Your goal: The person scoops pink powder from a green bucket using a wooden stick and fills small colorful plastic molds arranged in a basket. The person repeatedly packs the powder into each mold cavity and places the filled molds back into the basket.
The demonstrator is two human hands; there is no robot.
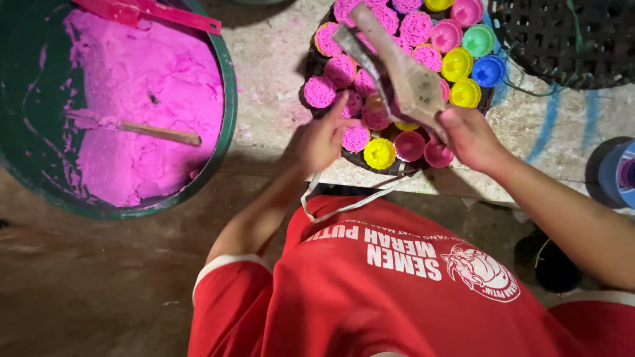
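Green tub (228,99) cut off left.

Matt, dusty wooden tool (403,73); glossy plastic cups (456,64); crumbly pink powder (149,99), rough concrete slab (271,59); smooth green basin (228,99)
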